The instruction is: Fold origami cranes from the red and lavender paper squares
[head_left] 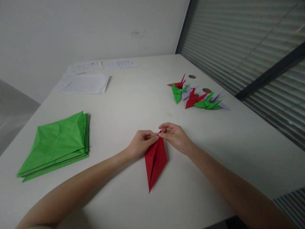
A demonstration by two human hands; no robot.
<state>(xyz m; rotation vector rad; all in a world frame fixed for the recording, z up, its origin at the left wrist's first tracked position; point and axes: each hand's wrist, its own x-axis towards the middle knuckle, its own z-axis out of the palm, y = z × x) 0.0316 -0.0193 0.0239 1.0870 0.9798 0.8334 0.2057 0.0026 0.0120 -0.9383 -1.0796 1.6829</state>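
A red sheet of origami paper (156, 159), folded into a long kite-like diamond, lies on the white table with one sharp point towards me. A slit runs down the middle of its lower half. My left hand (143, 141) pinches it near its far tip, thumb and fingers closed on the left edge. From the right, my right hand (175, 135) grips the very tip between thumb and forefinger, its other fingers curled. Both hands almost meet there, and the fingertips hide part of the tip.
At the left lies a stack of creased green paper (59, 136). Several folded red, green and pale purple paper cranes (196, 98) sit at the back right, near two round brown table holes (206, 90). Printed sheets (83, 84) lie at the back left. Window blinds (250, 41) border the right side.
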